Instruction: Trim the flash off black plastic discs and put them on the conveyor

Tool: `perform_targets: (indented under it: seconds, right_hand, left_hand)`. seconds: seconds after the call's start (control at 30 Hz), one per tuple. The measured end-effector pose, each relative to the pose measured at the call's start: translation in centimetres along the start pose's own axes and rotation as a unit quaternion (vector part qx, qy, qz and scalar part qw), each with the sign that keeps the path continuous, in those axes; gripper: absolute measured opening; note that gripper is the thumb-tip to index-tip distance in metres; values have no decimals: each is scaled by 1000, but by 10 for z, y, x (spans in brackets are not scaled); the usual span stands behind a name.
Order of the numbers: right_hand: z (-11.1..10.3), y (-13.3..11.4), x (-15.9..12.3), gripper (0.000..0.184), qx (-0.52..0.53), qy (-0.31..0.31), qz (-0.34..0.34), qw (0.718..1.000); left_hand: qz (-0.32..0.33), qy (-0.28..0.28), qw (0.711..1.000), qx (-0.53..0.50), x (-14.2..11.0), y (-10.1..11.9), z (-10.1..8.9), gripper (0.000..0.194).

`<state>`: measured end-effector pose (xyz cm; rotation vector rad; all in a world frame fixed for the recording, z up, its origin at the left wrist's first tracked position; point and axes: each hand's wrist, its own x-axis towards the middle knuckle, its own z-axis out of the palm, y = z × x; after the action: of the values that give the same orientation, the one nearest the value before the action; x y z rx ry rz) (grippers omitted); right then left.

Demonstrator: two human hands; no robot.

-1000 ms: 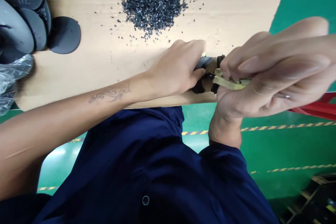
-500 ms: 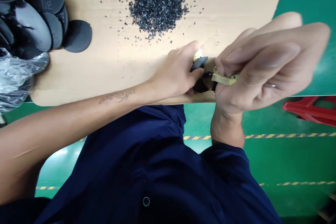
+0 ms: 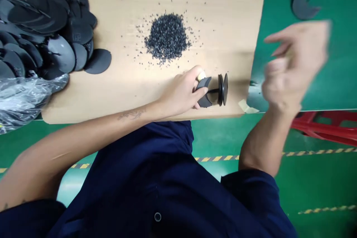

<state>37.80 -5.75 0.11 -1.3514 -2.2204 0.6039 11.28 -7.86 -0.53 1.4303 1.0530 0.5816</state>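
Observation:
My left hand (image 3: 184,93) rests on the cardboard-covered table (image 3: 125,93) near its front edge, fingers closed round a black plastic part (image 3: 219,89). The part has a curved plate inside my grip and two thin discs on a short stem sticking out to the right. Something small and yellowish shows at my fingertips. My right hand (image 3: 290,67) is lifted off to the right, over the green floor beyond the table's edge. It is smeared by motion, so what it holds, if anything, cannot be made out.
A heap of small dark granules (image 3: 167,37) lies mid-table, with loose grains around it. Several black discs (image 3: 41,29) are piled at the left above a crumpled clear plastic bag (image 3: 25,96). A red object (image 3: 326,128) and a black fragment (image 3: 302,5) lie on the floor.
My right hand, which was pinching a pale tool against the black part, has pulled away to the right. The part's two discs are now uncovered. The view has shifted back and upward.

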Motion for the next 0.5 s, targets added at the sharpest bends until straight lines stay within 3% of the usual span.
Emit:
perform_targets:
  seconds: [0.07, 0.17, 0.23, 0.3, 0.37, 0.43, 0.47, 0.5]
  right_hand:
    - [10, 7, -1, 74, -99, 83, -15, 991]
    - [19, 19, -6, 78, -139, 62, -18, 988]
    - [17, 17, -8, 75, -142, 66, -30, 987]
    - [13, -1, -6, 70, -110, 103, -51, 987]
    - [10, -33, 0, 71, -13, 121, -52, 991]
    - [13, -70, 9, 76, 130, 55, -70, 987]
    - [16, -87, 13, 76, 175, 9, -90, 980]
    - [21, -101, 17, 65, 192, -11, -105, 976]
  left_hand:
    - [8, 11, 999, -39, -8, 2, -4, 19]
    - [35, 41, 997, -48, -20, 3, -18, 25]
    - [75, 84, 993, 13, -28, 3, -28, 24]
    - [157, 139, 971, 117, -34, 3, -39, 17]
    - [271, 186, 917, 227, -39, 4, -48, 9]
    - [357, 201, 861, 303, -44, 6, -57, 5]
    - [377, 195, 845, 324, -46, 7, -61, 2]
    - [386, 184, 839, 335, -48, 9, -64, 4]
